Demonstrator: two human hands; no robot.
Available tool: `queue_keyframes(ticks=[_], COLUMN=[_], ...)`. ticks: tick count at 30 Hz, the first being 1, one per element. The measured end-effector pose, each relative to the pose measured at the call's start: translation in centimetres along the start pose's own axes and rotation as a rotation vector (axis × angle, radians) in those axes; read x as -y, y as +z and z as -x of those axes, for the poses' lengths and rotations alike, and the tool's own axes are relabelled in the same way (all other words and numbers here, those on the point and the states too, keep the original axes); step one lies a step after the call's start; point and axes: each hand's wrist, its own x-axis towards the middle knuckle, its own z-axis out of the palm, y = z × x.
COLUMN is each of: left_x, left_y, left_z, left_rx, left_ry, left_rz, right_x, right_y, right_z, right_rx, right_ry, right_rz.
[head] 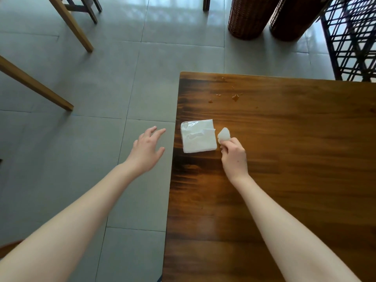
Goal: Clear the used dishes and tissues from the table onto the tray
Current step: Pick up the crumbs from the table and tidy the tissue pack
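Pinching a small crumpled tissue point(224, 134) in curled fingers, the right hand point(234, 157) sits over the tabletop point(295, 149) at mid-frame, just right of a clear-wrapped pack of white napkins point(198, 136). The left hand point(147, 149) hangs released, fingers spread, above the floor tiles point(81, 139) left of the tabletop's edge. Brownish spill spots point(235, 97) dot the wood higher up.

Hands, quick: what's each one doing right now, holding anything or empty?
Left hand: open, fingers spread, empty, off the table edge over the floor.
Right hand: pinches a crumpled tissue beside the napkin pack.
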Motion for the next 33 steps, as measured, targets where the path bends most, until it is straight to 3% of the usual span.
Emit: queue_keyframes(ticks=[3,7,9,11,16,18,22,24,26,31,33], left_x=[-0.7,-2.0,-2.4,-2.9,-3.5,-3.6,-4.2,-4.4,-4.4,-4.2,-3.8], left_y=[-0.8,-1.3,-1.3,-1.2,-0.5,-0.4,-0.2,-0.3,-0.3,-0.2,-0.4], left_z=[-2.5,-5.7,-7.3,-8.8,-11.4,-12.1,-13.4,-14.1,-14.8,-15.6,-15.9], left_rx=[-0.003,0.002,0.009,0.029,0.065,0.072,0.083,0.082,0.093,0.195,0.245], left_ry=[0.025,0.044,0.056,0.07,0.093,0.111,0.16,0.168,0.169,0.109,0.102], left_rz=[-0.006,0.035,0.051,0.045,0.022,0.011,-0.048,-0.068,-0.101,-0.147,-0.131], right_x=[-1.8,-4.9,-5.0,-3.6,-0.7,-1.7,-4.9,-4.9,-3.0,2.6,2.1], right_y=[-1.6,-4.4,-4.3,-3.1,-0.1,-1.1,-4.2,-3.8,-1.9,2.7,2.2], right_z=[-2.2,-6.8,-8.0,-8.6,-8.8,-10.2,-13.7,-14.5,-14.7,-14.1,-14.8], right_rx=[-0.042,-0.296,-0.344,-0.306,-0.002,-0.011,-0.311,-0.379,-0.303,0.09,0.138], right_ry=[0.023,0.366,0.426,0.353,-0.056,-0.068,0.28,0.396,0.306,-0.207,-0.282], right_rz=[0.022,-0.027,0.0,0.002,0.031,0.028,0.013,-0.017,-0.042,0.023,0.062])
